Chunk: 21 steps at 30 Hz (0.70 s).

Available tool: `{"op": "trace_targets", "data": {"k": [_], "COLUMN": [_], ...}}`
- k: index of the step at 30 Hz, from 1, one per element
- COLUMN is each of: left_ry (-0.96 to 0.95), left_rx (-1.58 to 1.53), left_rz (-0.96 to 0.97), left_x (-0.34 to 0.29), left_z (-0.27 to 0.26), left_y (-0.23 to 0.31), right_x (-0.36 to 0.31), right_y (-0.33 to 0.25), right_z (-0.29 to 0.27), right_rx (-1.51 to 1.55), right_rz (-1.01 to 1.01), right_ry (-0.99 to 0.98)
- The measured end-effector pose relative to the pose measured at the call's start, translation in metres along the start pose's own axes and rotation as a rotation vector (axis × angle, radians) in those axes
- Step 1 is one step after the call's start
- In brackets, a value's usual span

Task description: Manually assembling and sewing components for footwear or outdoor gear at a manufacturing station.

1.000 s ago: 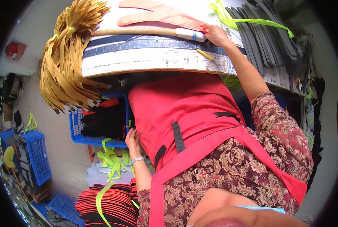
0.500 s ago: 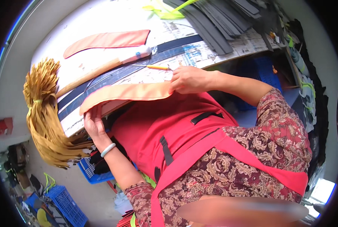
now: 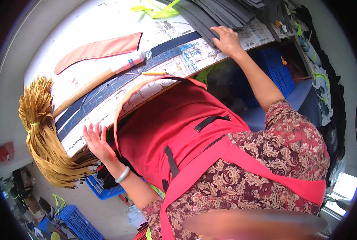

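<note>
My left hand [image 3: 100, 144] is raised beside the table's near left corner, its fingers spread and holding nothing. A light bangle circles that wrist. My right hand [image 3: 229, 42] reaches over the table to the end of a dark grey strip [image 3: 204, 30], fingers curled on it. The curved orange piece [image 3: 124, 100] hangs along the table's front edge against my red apron, seen mostly edge-on. A second orange piece [image 3: 102, 50] lies flat farther back. Between them are a wooden-handled tool [image 3: 88, 90] with a wrapped end and a yellow-handled pointed tool [image 3: 152, 73].
More grey strips [image 3: 226, 14] are stacked at the back right, near a bright yellow-green strip [image 3: 162, 13]. A tied bundle of tan strips [image 3: 46, 148] hangs over the table's left end. Blue crates stand below the table [image 3: 76, 124] and on the floor.
My right hand has let go of the orange piece and moved up and right to the grey strips. My left hand has released it too, and the piece has dropped toward my apron.
</note>
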<state>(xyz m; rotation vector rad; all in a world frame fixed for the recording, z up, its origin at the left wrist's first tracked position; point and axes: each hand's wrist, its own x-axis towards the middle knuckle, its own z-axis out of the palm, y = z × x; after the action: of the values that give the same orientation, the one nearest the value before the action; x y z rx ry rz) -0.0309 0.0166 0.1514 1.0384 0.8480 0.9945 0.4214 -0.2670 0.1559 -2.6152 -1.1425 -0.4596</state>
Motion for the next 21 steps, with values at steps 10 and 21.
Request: {"op": "trace_targets", "data": {"k": [10,21], "left_ry": [-0.128,-0.011], "left_rx": [1.151,1.316], "left_rz": [0.153,0.220], "left_x": [-0.093,-0.042], "left_z": [-0.069,-0.071], "left_y": [-0.064,-0.084], "right_x": [0.005,-0.081], "right_y": [0.013,-0.183], "right_z": [0.005,-0.050], "right_rx": [-0.189,0.496], "right_rz": [0.266,-0.759], "right_ry": [-0.098,-0.273]}}
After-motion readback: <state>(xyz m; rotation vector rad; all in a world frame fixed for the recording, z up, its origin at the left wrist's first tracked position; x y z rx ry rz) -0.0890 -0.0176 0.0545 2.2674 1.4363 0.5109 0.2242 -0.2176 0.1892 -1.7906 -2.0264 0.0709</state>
